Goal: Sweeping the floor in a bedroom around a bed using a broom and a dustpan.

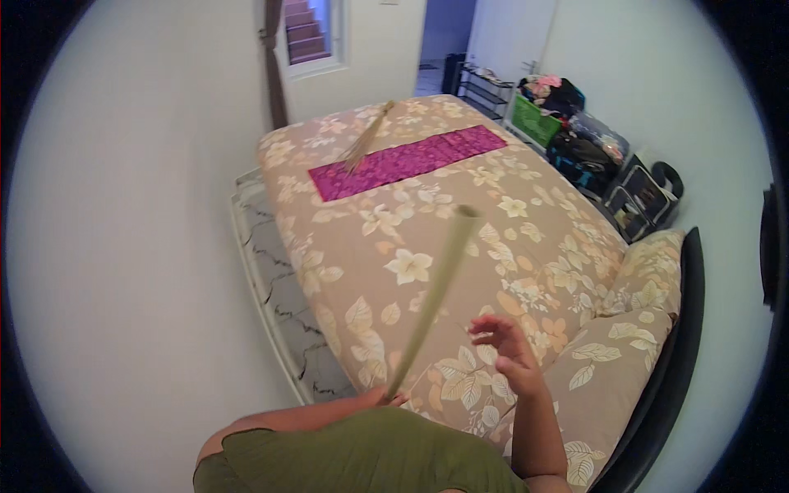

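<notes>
My left hand (389, 397), low in front of my body, holds the lower end of a long pale green rolled tube (434, 293), whose open end points up and away over the bed. My right hand (506, 354) is raised to the right of the tube with bent fingers apart, holding nothing. Beneath both hands lies a bed with a brown floral sheet (410, 265). Farther across it is a flat magenta patterned cloth strip (419, 160). A stick broom (373, 135) lies at the far side, its bristle tips over the strip's left end.
Two floral pillows (647, 271) rest against the dark headboard (684, 345) on the right. Beyond the bed stand a backpack (641, 197), bags, a green basket (535, 120) of clothes and a black rack (484, 92). A wall and marbled floor (286, 302) border the left side.
</notes>
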The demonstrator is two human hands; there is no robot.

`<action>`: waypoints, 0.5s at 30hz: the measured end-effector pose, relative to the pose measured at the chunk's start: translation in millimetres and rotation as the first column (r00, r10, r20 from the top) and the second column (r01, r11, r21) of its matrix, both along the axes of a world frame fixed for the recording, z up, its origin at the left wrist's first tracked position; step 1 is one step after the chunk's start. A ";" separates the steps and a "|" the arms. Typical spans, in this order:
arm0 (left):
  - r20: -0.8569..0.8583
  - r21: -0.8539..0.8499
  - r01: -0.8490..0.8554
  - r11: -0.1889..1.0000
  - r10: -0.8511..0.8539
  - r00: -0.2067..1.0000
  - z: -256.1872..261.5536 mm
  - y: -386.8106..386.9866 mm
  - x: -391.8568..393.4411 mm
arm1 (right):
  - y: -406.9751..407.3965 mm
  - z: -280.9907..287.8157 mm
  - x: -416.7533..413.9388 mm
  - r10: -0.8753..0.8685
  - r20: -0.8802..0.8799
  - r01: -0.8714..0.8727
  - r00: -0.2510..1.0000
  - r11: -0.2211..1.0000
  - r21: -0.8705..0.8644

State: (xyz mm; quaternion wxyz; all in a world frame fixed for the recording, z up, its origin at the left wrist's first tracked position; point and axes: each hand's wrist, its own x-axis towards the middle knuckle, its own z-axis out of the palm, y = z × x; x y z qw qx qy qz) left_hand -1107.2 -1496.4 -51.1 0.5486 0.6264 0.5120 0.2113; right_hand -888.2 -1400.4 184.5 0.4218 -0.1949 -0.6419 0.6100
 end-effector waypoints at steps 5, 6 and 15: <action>0.053 0.102 0.170 0.980 -0.176 0.983 -26.2 -13.2 25.8 | -22.7 53.7 -30.7 0.000 -0.238 0.038 0.971 0.987 0.155; 0.010 0.022 0.265 0.964 -0.266 0.964 -4.9 -9.9 19.9 | -30.3 62.3 -34.7 0.015 -0.281 0.034 0.960 0.985 0.168; -0.149 0.153 -0.144 0.978 0.167 0.975 5.2 -23.8 -57.0 | -41.6 86.3 -95.1 0.331 -0.387 -0.290 0.861 0.943 0.160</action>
